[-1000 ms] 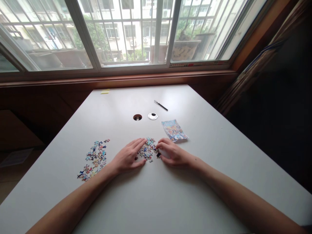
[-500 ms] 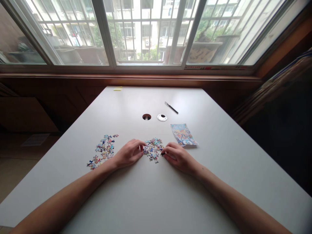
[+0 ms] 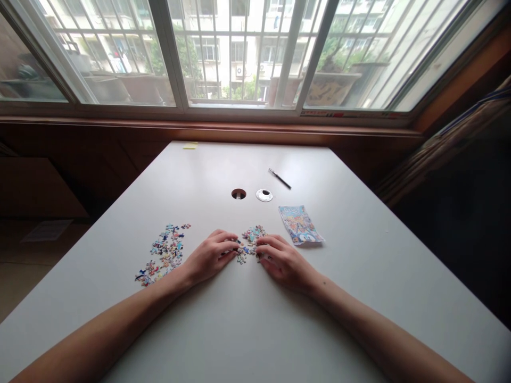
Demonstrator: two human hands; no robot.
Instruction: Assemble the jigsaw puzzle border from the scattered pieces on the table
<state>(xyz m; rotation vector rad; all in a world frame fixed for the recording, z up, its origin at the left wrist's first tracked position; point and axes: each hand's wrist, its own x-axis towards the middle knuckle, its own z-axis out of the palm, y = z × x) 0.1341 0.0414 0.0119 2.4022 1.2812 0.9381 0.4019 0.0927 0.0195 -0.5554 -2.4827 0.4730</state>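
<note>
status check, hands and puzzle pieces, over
Left hand and right hand both down on the small puzzle pile, fingers curled among pieces. Second pile apart, leftward. Picture sheet lies clear, rightward.

A pen [image 3: 280,178] and a cap [image 3: 264,195] are seen at upper centre. A leaflet [image 3: 299,224] is laid right of centre, and a second pile [image 3: 163,254] is spread at left.

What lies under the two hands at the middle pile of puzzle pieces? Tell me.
Loose pieces of the small pile show between the left hand and right hand on the white table. Any pieces beneath the fingers are covered and cannot be made out.
</note>
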